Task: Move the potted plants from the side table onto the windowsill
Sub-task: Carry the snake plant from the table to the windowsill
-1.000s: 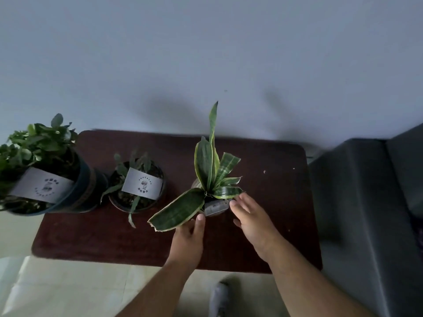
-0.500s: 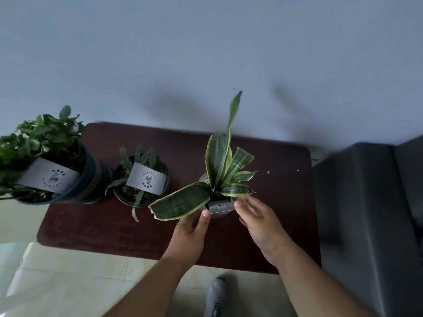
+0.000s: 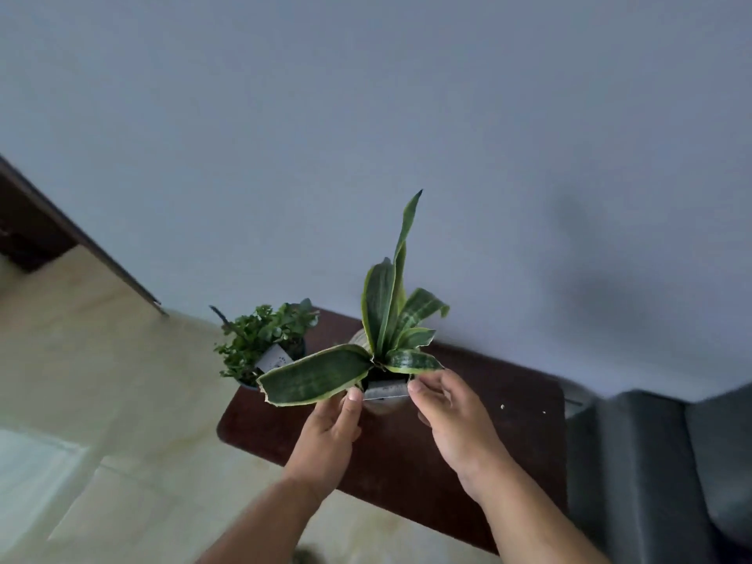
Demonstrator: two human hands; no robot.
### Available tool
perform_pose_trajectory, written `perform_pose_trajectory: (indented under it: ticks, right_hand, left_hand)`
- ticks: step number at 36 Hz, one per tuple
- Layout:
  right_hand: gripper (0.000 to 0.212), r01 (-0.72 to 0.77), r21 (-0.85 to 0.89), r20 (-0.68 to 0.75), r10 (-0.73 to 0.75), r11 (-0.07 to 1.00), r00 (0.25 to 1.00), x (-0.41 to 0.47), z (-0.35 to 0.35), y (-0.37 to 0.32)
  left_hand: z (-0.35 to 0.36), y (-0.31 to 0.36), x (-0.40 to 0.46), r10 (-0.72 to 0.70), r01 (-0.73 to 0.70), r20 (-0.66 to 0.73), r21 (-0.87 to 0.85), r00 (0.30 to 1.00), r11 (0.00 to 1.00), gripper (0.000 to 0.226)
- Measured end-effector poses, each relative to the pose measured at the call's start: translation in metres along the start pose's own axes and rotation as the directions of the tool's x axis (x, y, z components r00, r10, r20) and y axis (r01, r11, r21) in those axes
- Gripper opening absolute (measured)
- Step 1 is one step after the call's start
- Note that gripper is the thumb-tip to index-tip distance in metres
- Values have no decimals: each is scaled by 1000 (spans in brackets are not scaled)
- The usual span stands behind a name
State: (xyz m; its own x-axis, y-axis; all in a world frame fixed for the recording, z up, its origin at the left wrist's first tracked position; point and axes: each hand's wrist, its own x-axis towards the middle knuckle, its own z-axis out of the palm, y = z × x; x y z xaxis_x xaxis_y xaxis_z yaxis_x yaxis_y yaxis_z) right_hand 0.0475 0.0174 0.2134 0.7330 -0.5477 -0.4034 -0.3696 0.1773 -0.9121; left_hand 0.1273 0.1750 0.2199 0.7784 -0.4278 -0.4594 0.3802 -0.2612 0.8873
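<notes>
Both hands [image 3: 390, 417] round snake-plant pot [image 3: 384, 394], label [image 3: 384, 389] unreadable.

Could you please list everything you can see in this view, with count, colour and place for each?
snake plant: one, dark green leaves with yellow edges, in a small pot with a pale label, held between both hands above the table
leafy potted plant: one, green with small leaves and a white tag, at the table's left end
side table: one, dark reddish brown, against the wall
wall: one, pale grey-blue, behind the table
sofa: one, grey, right of the table
floor: pale cream tiles, left and below
left hand: one, grip on the pot's left side
right hand: one, grip on the pot's right side
</notes>
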Motion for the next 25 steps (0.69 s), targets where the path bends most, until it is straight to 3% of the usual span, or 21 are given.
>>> perform_pose_trajectory:
  ticks: [4,8,15,21,25]
  right_hand:
    - [8,61,-17,91,-60,998,994,-7,44,-37]
    - [13,116,-67,192,-102,991,976,-16,102,-66]
    - [17,190,-132,355,-132,973,925,-44,228,-98]
    - [13,216,-174,470,-112,961,876,-84,362,-105]
    - [18,273,-218,547,-115,937,829,-116,463,-106]
  left_hand:
    - [-46,26,-15,51,-54,-88,-28,995,998,31]
    - [-104,42,-32,89,-104,-196,-64,976,993,52]
    - [-223,46,-68,121,-177,-328,-147,937,973,19]
    - [-349,32,-107,65,-163,-456,-177,888,971,33]
    - [-441,17,-141,60,-191,-539,-191,840,963,22]
